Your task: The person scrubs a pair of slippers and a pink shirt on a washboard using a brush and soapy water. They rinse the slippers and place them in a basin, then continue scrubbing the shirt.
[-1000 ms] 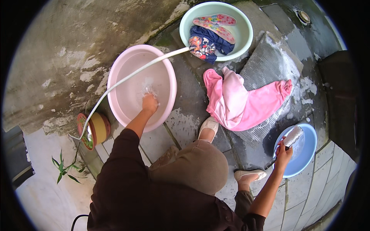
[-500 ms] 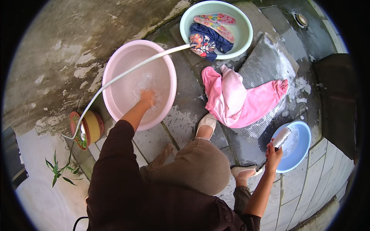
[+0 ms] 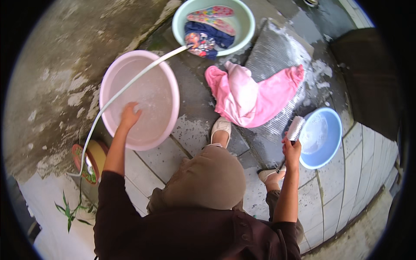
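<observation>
Fingers of the left hand (image 3: 129, 116) are lying loosely together and dipping into the water inside the pink basin (image 3: 113, 73), clamped on nothing, with the palm turned down near the basin's lower left wall. Over on the other side, the right hand (image 3: 291, 150) is closing its fingers around the handle of a white scrubbing brush (image 3: 296, 128), and the bristle head is pointing up and away from the wrist, sitting just at the left rim of the blue basin (image 3: 331, 149). That blue basin is holding cloudy, soapy water and is resting on the pale paving at the right. A white hose (image 3: 125, 89) is running from the lower left, arching across the pink basin and ending at the near rim of the green basin (image 3: 247, 30) at the top. Inside the green basin a dark blue garment (image 3: 212, 38) is lying bunched with a pair of patterned slippers (image 3: 212, 15) above it. Between the basins a pink garment (image 3: 255, 97) is spreading out over a grey ribbed washboard (image 3: 277, 52), with white suds clinging to the board's right edge. One pale shoe (image 3: 221, 128) is planted just below the pink garment, and the other pale shoe (image 3: 271, 174) is showing beneath the right forearm. A round yellow and red container (image 3: 93, 160) is standing at the lower left, just beside the pink basin.
</observation>
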`<state>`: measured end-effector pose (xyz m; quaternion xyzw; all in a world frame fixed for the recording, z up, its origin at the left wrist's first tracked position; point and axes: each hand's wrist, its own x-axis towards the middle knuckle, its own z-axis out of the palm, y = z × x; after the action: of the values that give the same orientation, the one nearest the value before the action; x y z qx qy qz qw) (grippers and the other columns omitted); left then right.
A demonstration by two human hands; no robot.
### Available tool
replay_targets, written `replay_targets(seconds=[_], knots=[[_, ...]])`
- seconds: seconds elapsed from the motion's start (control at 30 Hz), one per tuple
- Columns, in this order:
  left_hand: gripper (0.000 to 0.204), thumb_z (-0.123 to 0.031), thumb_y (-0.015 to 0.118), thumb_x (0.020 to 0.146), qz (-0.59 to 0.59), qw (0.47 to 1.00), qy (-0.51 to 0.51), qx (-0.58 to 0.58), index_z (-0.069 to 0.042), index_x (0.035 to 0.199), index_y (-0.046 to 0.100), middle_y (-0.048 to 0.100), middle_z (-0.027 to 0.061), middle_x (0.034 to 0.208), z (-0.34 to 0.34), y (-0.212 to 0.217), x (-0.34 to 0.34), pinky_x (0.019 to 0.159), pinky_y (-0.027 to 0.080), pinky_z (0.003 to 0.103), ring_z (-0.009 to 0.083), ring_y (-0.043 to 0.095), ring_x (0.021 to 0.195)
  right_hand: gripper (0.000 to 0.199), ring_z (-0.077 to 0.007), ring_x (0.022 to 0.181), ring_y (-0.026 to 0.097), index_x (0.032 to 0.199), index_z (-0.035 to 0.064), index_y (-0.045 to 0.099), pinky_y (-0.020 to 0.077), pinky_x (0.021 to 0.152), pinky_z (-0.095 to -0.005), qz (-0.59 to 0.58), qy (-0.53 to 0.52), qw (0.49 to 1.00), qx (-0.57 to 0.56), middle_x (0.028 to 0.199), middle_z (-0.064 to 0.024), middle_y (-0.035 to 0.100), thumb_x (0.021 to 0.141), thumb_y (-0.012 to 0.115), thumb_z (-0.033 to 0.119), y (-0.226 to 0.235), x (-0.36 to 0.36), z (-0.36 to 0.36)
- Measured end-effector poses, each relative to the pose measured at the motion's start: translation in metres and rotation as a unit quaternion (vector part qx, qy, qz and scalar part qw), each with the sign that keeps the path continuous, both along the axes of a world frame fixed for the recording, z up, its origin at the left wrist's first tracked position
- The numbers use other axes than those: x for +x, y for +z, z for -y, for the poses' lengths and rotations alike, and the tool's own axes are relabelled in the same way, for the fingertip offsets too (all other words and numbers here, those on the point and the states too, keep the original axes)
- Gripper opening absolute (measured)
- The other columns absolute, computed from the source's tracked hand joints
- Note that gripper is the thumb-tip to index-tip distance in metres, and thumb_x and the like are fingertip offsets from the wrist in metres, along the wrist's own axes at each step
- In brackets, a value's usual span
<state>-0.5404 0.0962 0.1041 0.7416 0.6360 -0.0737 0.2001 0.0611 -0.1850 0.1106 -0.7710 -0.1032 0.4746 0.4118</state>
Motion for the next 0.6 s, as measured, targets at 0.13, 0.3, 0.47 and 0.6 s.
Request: replay_targets(seconds=[0.13,0.3,0.47,0.6], knots=[[0.044,-0.028,0.059,0.093,0.222,0.953,0.057,-0.199,-0.009,0.132,0.053,0.059,0.0108,0.128,-0.002,0.095,0.009,0.100,0.042,0.037,0.0256,0.057,0.116,0.019,-0.0050,0.049,0.042,0.109,0.0020,0.060,0.0316,0.043,-0.0213,0.029,-0.008,1.000,-0.008,0.072,-0.0018,0.059,0.091,0.058,0.009,0.016,-0.002,0.000],[0.046,-0.041,0.053,0.095,0.395,0.835,0.204,-0.323,-0.014,0.131,0.048,0.060,0.0098,0.123,0.074,0.188,-0.040,0.093,0.047,0.047,0.0255,0.059,0.109,0.015,-0.0069,0.049,0.047,0.100,0.0009,0.058,0.0357,0.043,-0.0241,0.026,-0.042,0.999,0.012,0.070,-0.0030,0.062,0.089,0.058,0.009,0.014,0.003,0.001],[0.040,-0.045,0.061,0.087,-0.178,0.937,0.051,-0.297,-0.012,0.108,0.065,0.066,0.0147,0.110,0.225,0.086,-0.196,0.089,0.047,0.052,0.0332,0.063,0.097,0.056,-0.0363,0.087,0.064,0.139,0.0066,0.037,0.0492,0.079,-0.0417,0.227,0.052,0.972,-0.041,0.091,-0.0221,0.065,0.090,0.056,0.022,-0.018,-0.014,-0.001],[0.041,-0.049,0.064,0.082,-0.142,0.940,-0.048,-0.305,-0.019,0.110,0.068,0.067,0.0059,0.114,0.289,0.086,-0.099,0.095,0.037,0.064,0.0284,0.060,0.110,0.056,-0.0465,0.111,0.054,0.149,0.0270,0.027,0.0430,0.096,-0.0450,0.217,0.116,0.963,-0.114,0.119,-0.0308,0.057,0.097,0.047,0.028,-0.042,-0.028,0.005]])
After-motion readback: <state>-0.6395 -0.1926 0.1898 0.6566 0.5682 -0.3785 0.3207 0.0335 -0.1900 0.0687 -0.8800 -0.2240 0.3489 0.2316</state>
